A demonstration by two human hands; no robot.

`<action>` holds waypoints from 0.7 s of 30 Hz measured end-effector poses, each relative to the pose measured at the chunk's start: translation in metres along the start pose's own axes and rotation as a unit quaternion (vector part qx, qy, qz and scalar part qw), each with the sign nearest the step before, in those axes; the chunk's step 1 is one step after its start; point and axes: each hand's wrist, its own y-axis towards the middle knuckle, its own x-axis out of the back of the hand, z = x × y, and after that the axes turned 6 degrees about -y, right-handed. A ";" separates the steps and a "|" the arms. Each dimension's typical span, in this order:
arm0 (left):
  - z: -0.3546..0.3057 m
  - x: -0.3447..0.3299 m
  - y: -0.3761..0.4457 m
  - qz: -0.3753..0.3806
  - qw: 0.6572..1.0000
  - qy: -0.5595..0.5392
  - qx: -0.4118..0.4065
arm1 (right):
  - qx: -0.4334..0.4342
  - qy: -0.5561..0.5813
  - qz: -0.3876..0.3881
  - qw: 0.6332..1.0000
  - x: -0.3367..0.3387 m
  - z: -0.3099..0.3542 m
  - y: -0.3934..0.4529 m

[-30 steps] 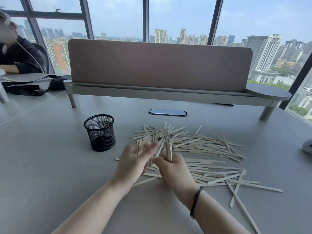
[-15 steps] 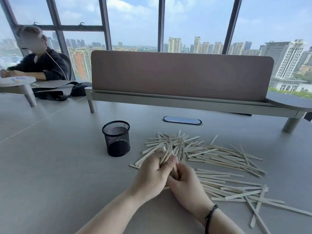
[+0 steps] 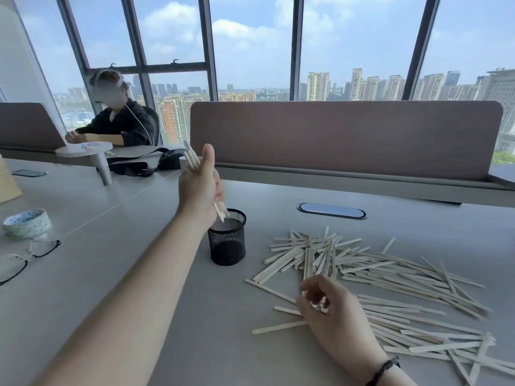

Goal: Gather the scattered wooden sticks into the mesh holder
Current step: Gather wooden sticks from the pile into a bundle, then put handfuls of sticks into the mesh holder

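Note:
My left hand (image 3: 200, 188) grips a bundle of wooden sticks (image 3: 191, 158) held nearly upright, tilted left at the top. Their lower ends hang just above the rim of the black mesh holder (image 3: 227, 240). Many loose wooden sticks (image 3: 384, 277) lie scattered over the grey table to the right of the holder. My right hand (image 3: 331, 307) hovers low over the near edge of that pile, fingers loosely curled, holding nothing that I can see.
A pair of glasses (image 3: 25, 259) and a roll of patterned tape (image 3: 26, 222) lie at the left of the table (image 3: 111, 274). A brown divider panel (image 3: 345, 137) runs across the back. A person (image 3: 117, 121) sits at the far-left desk.
Both hands were together on a bundle in the pile. My left hand has lifted the bundle up and left, over the mesh holder. My right hand let go and stayed by the pile.

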 end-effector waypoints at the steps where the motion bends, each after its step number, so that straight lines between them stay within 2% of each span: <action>1: 0.000 0.001 0.007 -0.003 1.000 0.007 0.006 | 0.014 -0.026 0.009 1.000 0.000 -0.002 0.000; 5: 0.013 0.003 0.022 -0.018 0.999 0.011 0.041 | 0.022 -0.067 0.048 0.996 -0.004 -0.007 -0.001; 11: 0.040 0.008 0.028 -0.012 0.992 0.115 0.053 | 0.015 -0.058 0.051 0.997 -0.002 -0.009 0.000; 18: 0.052 0.017 0.030 -0.003 0.978 0.211 0.007 | 0.025 -0.091 0.081 0.992 -0.005 -0.009 -0.001; 21: 0.047 0.014 0.027 -0.016 0.961 0.272 -0.045 | 0.030 -0.105 0.093 0.990 -0.006 -0.010 -0.001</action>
